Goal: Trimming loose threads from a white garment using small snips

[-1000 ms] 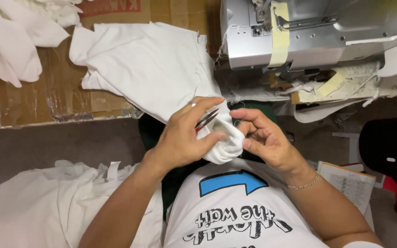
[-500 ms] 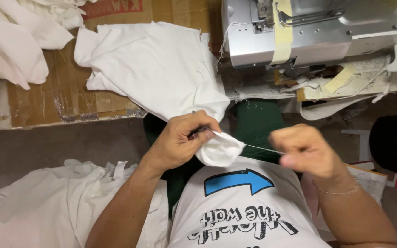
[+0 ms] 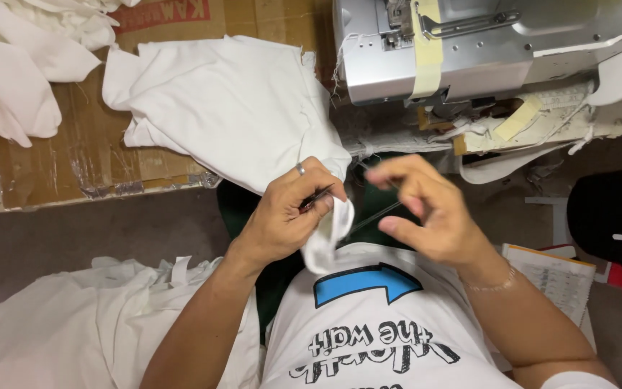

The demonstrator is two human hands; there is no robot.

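Note:
My left hand (image 3: pixel 286 216), a ring on one finger, grips a folded edge of white fabric (image 3: pixel 325 234) together with a small dark tool (image 3: pixel 316 198) that pokes out between thumb and fingers. The fabric hangs in a loop just above my chest. My right hand (image 3: pixel 426 209) hovers a short way to the right, fingers apart and blurred, with a thin thread (image 3: pixel 376 215) running from it towards the fabric. The larger white garment (image 3: pixel 232 108) spreads from my left hand up onto a cardboard sheet (image 3: pixel 73 151).
A grey sewing machine (image 3: pixel 469 50) with tape strips stands at the top right. White garments (image 3: pixel 16 79) are piled at the top left and more white cloth (image 3: pixel 88 324) lies at the lower left. A dark bag (image 3: pixel 613 216) and papers (image 3: pixel 552 277) sit at the right.
My right hand pulled away to the right, drawing a thread out of the fabric, then came back towards the left hand with its fingers spread. The left hand kept its hold.

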